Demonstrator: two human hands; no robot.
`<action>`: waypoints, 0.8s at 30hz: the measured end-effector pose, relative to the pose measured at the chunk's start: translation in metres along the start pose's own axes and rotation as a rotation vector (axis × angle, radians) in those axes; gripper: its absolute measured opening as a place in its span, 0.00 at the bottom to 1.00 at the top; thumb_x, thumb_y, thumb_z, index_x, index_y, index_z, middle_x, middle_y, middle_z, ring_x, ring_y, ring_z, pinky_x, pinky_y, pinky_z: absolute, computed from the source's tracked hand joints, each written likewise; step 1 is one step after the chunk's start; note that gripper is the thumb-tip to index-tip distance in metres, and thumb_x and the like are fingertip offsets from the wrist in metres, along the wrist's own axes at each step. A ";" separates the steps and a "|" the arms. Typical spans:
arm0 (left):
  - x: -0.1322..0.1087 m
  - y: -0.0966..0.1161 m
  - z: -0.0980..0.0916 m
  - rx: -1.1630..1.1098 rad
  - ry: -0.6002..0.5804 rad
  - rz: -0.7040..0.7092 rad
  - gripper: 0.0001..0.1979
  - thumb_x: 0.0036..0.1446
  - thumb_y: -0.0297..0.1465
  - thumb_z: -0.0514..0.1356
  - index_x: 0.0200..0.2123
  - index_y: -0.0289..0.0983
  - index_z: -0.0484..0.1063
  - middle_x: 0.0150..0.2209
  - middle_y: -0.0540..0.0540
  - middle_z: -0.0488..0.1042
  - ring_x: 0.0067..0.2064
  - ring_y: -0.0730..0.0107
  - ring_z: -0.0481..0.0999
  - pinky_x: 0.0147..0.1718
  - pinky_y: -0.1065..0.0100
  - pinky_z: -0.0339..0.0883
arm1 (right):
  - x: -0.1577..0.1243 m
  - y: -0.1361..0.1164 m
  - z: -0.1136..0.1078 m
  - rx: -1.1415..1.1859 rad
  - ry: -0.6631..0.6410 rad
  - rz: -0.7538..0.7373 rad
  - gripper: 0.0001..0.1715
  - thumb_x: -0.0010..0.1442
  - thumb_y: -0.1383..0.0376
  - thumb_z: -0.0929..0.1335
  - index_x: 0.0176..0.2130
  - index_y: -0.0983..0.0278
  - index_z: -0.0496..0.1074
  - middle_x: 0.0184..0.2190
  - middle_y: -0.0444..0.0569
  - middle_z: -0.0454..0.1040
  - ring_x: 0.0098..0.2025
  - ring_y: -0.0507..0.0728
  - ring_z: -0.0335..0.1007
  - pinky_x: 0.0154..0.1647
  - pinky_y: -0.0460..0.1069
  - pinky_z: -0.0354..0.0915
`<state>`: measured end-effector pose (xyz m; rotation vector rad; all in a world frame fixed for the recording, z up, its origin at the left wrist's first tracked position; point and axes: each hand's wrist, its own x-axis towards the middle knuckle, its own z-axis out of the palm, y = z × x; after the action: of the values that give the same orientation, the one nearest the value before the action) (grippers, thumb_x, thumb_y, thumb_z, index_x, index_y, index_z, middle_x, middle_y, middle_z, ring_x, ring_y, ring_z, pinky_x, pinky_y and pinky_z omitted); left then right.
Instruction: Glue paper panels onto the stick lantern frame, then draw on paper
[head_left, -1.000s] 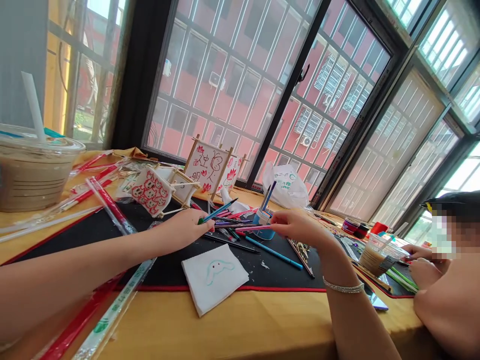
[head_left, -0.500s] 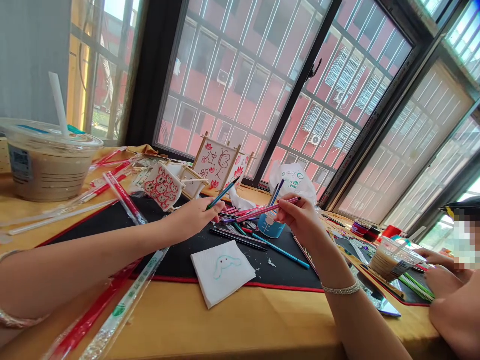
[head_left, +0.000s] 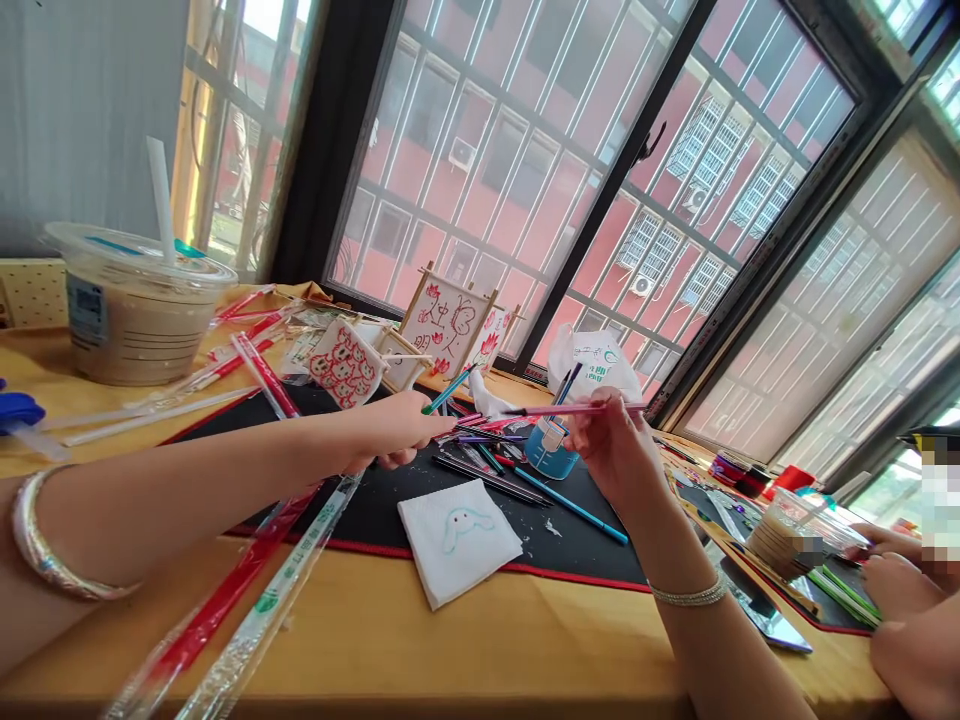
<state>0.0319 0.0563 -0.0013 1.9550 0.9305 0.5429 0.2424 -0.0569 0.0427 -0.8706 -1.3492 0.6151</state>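
- Left hand (head_left: 397, 430) curls closed around a blue marker (head_left: 448, 392)
- Right hand (head_left: 611, 450) pinches a pink marker (head_left: 574, 409) between thumb and fingers
- Blue pen cup (head_left: 551, 452) stands between them, on a black mat (head_left: 375, 510)

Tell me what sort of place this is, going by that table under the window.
Probably an informal craft table, perhaps in a workshop or activity room, beside a large barred window. The signs are a hand-painted paper panel on a wooden-stick frame, coloured pens scattered on a black mat, and a lidded drink cup.
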 end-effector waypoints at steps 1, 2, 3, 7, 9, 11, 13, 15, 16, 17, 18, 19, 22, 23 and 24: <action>-0.001 0.001 0.000 -0.011 -0.014 -0.023 0.17 0.51 0.47 0.54 0.28 0.41 0.53 0.15 0.59 0.51 0.13 0.80 0.47 0.14 0.73 0.41 | -0.001 0.000 0.002 0.031 -0.007 -0.014 0.22 0.45 0.49 0.72 0.26 0.60 0.60 0.16 0.35 0.61 0.15 0.46 0.55 0.19 0.44 0.60; -0.003 0.002 -0.001 -0.019 -0.021 -0.044 0.18 0.49 0.46 0.56 0.28 0.41 0.53 0.15 0.60 0.50 0.13 0.80 0.47 0.14 0.73 0.40 | -0.003 0.001 0.005 0.062 -0.018 -0.014 0.21 0.47 0.51 0.71 0.25 0.60 0.59 0.15 0.34 0.59 0.14 0.45 0.52 0.19 0.43 0.60; -0.006 0.003 0.000 -0.016 -0.022 -0.062 0.19 0.46 0.45 0.59 0.27 0.41 0.52 0.14 0.60 0.50 0.13 0.80 0.47 0.14 0.73 0.39 | -0.004 0.002 0.007 0.089 -0.033 -0.001 0.20 0.50 0.52 0.70 0.25 0.60 0.58 0.15 0.34 0.59 0.13 0.44 0.51 0.19 0.43 0.60; -0.014 0.008 0.004 0.114 -0.032 -0.081 0.19 0.39 0.39 0.63 0.24 0.41 0.53 0.12 0.59 0.50 0.14 0.78 0.50 0.15 0.73 0.41 | -0.009 0.010 0.016 0.083 -0.185 0.154 0.18 0.54 0.48 0.64 0.32 0.60 0.65 0.22 0.41 0.71 0.17 0.49 0.63 0.22 0.47 0.65; -0.015 0.007 0.006 0.157 -0.057 -0.079 0.17 0.38 0.38 0.62 0.23 0.41 0.54 0.12 0.59 0.51 0.15 0.77 0.50 0.14 0.73 0.43 | -0.012 0.016 0.020 0.050 -0.252 0.189 0.19 0.49 0.48 0.68 0.30 0.60 0.65 0.23 0.42 0.71 0.18 0.50 0.64 0.22 0.47 0.65; -0.014 0.005 0.008 0.156 -0.068 -0.081 0.16 0.36 0.37 0.62 0.23 0.40 0.56 0.12 0.59 0.52 0.15 0.78 0.49 0.14 0.73 0.44 | -0.014 0.021 0.026 0.069 -0.268 0.195 0.19 0.47 0.49 0.69 0.26 0.60 0.63 0.18 0.39 0.68 0.14 0.48 0.59 0.21 0.47 0.65; -0.012 0.003 0.009 0.164 -0.068 -0.083 0.14 0.35 0.36 0.62 0.24 0.40 0.59 0.12 0.58 0.53 0.15 0.77 0.50 0.14 0.73 0.45 | -0.015 0.025 0.031 0.125 -0.299 0.236 0.18 0.51 0.49 0.66 0.28 0.60 0.65 0.18 0.39 0.68 0.14 0.48 0.59 0.23 0.48 0.66; -0.009 0.002 0.010 0.185 -0.066 -0.069 0.13 0.35 0.37 0.62 0.24 0.39 0.62 0.12 0.57 0.56 0.15 0.77 0.53 0.14 0.73 0.46 | -0.015 0.031 0.036 0.153 -0.378 0.308 0.19 0.53 0.48 0.64 0.34 0.61 0.68 0.23 0.43 0.73 0.18 0.50 0.65 0.26 0.49 0.68; -0.008 0.001 0.010 0.200 -0.067 -0.056 0.13 0.34 0.36 0.62 0.24 0.39 0.63 0.13 0.57 0.57 0.15 0.76 0.54 0.15 0.73 0.47 | -0.015 0.034 0.038 0.153 -0.410 0.327 0.20 0.52 0.48 0.65 0.35 0.61 0.69 0.25 0.44 0.74 0.20 0.51 0.67 0.27 0.49 0.68; -0.007 0.000 0.011 0.217 -0.070 -0.041 0.13 0.34 0.37 0.62 0.24 0.38 0.64 0.13 0.56 0.58 0.16 0.76 0.55 0.15 0.73 0.48 | -0.015 0.038 0.039 0.143 -0.419 0.333 0.19 0.50 0.49 0.68 0.33 0.62 0.69 0.25 0.44 0.74 0.21 0.51 0.68 0.26 0.49 0.68; -0.005 0.000 0.011 0.235 -0.072 -0.027 0.13 0.33 0.37 0.62 0.24 0.38 0.65 0.14 0.56 0.59 0.16 0.76 0.56 0.15 0.73 0.49 | -0.015 0.042 0.041 0.125 -0.407 0.333 0.18 0.47 0.51 0.70 0.29 0.62 0.68 0.23 0.43 0.73 0.20 0.51 0.68 0.24 0.47 0.67; -0.004 -0.001 0.011 0.259 -0.073 -0.011 0.13 0.33 0.37 0.62 0.24 0.38 0.66 0.14 0.55 0.60 0.16 0.75 0.57 0.16 0.72 0.50 | -0.015 0.047 0.043 0.100 -0.381 0.330 0.19 0.44 0.52 0.72 0.25 0.62 0.65 0.20 0.42 0.71 0.18 0.50 0.66 0.21 0.46 0.65; -0.001 -0.004 0.013 0.355 -0.051 0.066 0.12 0.34 0.39 0.62 0.22 0.38 0.67 0.16 0.54 0.63 0.19 0.73 0.61 0.17 0.72 0.51 | -0.018 0.059 0.049 -0.035 -0.310 0.324 0.23 0.44 0.55 0.73 0.19 0.62 0.58 0.12 0.37 0.63 0.13 0.47 0.59 0.12 0.41 0.54; 0.000 -0.005 0.014 0.382 -0.040 0.095 0.12 0.34 0.39 0.62 0.21 0.38 0.67 0.17 0.54 0.64 0.20 0.72 0.61 0.18 0.72 0.51 | -0.019 0.062 0.051 -0.097 -0.301 0.309 0.23 0.45 0.56 0.73 0.19 0.62 0.57 0.11 0.36 0.61 0.12 0.46 0.56 0.12 0.41 0.53; 0.000 -0.006 0.014 0.402 -0.031 0.122 0.12 0.34 0.39 0.62 0.21 0.38 0.67 0.17 0.54 0.65 0.20 0.72 0.62 0.18 0.71 0.51 | -0.020 0.064 0.053 -0.162 -0.296 0.281 0.22 0.46 0.58 0.72 0.18 0.62 0.56 0.10 0.35 0.59 0.12 0.45 0.54 0.13 0.41 0.53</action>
<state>0.0392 0.0506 -0.0135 2.3857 0.9607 0.4149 0.1943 -0.0276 -0.0214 -1.1460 -1.5708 0.8877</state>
